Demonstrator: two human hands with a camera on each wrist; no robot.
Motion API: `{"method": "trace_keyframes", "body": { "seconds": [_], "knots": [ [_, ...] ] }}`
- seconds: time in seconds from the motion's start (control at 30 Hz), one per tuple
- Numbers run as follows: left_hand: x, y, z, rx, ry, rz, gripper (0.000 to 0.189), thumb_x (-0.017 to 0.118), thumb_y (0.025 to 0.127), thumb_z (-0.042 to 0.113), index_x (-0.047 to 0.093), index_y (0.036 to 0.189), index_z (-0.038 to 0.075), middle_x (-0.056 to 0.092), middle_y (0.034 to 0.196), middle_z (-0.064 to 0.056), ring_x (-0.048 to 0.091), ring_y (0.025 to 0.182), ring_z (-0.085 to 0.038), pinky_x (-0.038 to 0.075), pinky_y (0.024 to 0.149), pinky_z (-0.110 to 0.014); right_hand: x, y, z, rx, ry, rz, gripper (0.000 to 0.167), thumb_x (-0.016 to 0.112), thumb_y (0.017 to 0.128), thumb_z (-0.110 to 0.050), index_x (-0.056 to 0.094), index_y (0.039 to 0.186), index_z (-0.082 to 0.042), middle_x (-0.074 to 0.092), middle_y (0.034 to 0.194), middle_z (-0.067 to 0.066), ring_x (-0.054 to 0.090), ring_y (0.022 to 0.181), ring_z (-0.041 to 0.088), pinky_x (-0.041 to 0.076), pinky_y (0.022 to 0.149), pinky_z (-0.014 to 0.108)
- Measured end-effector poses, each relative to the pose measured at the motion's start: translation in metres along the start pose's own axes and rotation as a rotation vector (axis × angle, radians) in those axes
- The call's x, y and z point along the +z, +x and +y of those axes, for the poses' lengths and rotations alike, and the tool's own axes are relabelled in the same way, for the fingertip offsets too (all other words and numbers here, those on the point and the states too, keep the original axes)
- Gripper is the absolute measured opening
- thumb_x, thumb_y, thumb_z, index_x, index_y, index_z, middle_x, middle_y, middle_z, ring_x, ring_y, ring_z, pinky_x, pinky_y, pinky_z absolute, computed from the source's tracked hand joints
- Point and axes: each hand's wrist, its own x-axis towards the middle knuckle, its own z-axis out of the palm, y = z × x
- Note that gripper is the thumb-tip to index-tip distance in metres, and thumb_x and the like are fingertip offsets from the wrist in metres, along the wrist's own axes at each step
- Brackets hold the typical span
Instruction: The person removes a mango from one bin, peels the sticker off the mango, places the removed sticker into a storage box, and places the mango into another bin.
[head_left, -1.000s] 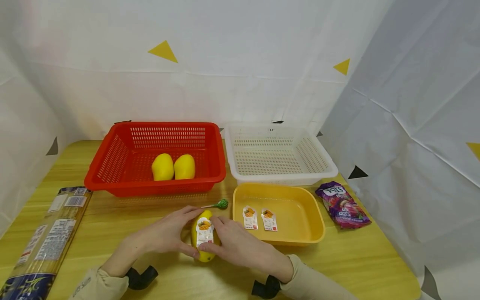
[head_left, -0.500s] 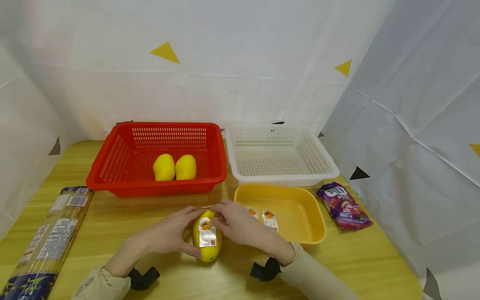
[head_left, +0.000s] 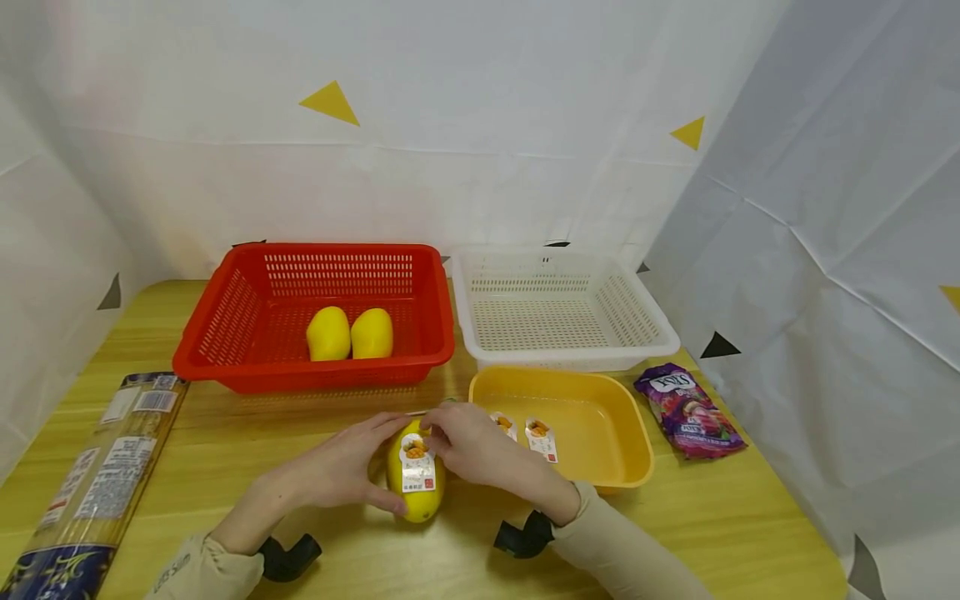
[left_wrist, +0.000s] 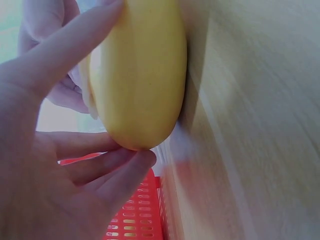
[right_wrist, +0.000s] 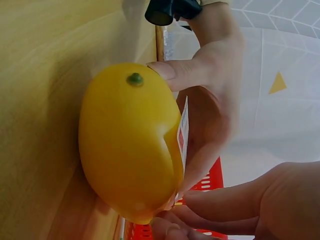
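Note:
A yellow mango (head_left: 424, 503) lies on the table, its end with a green stem mark toward me. My left hand (head_left: 330, 468) grips it from the left, thumb at the near end and fingers at the far end. On its top is a white label (head_left: 417, 475) with a fruit picture; one edge stands off the skin in the right wrist view. My right hand (head_left: 480, 446) pinches the label's far right edge, its fingertips partly hidden. Two more labels (head_left: 541, 439) lie in the yellow tray (head_left: 637, 454), one partly behind the right hand.
Two mangoes (head_left: 328, 335) sit in a red basket (head_left: 315, 379) at the back. Right of it stands a white basket (head_left: 570, 360). A candy bag (head_left: 690, 412) lies at right, a long noodle package (head_left: 112, 475) at left. A lollipop (head_left: 416, 413) is partly hidden behind the right hand.
My right hand has moved from the mango's side up to the label's far right edge, where its fingers pinch. The left hand keeps holding the mango.

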Motion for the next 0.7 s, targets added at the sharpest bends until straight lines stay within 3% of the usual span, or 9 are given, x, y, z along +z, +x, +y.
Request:
{"method": "trace_keyframes", "body": {
  "seconds": [0.27, 0.7],
  "knots": [
    [-0.0006, -0.0008, 0.0006, 0.017, -0.014, 0.006, 0.11, 0.083, 0.068, 0.063, 0.039, 0.153, 0.009, 0.041, 0.155, -0.009, 0.043, 0.14, -0.031, 0.037, 0.112, -0.057, 0.0048, 0.0016, -0.0011, 0.033, -0.008, 0.011, 0.019, 0.067, 0.096, -0.013, 0.071, 0.111, -0.002, 0.065, 0.087, 0.002, 0.05, 0.069, 0.006, 0.045, 0.062, 0.017],
    [-0.0003, -0.0009, 0.0, 0.037, -0.033, 0.003, 0.109, 0.083, 0.07, 0.062, 0.038, 0.153, 0.008, 0.042, 0.155, -0.011, 0.041, 0.141, -0.032, 0.035, 0.114, -0.057, 0.0054, 0.0021, -0.0026, 0.064, 0.072, 0.061, 0.011, 0.07, 0.094, -0.012, 0.075, 0.101, -0.005, 0.071, 0.09, 0.002, 0.057, 0.073, 0.006, 0.049, 0.066, 0.017]
  ]
}}
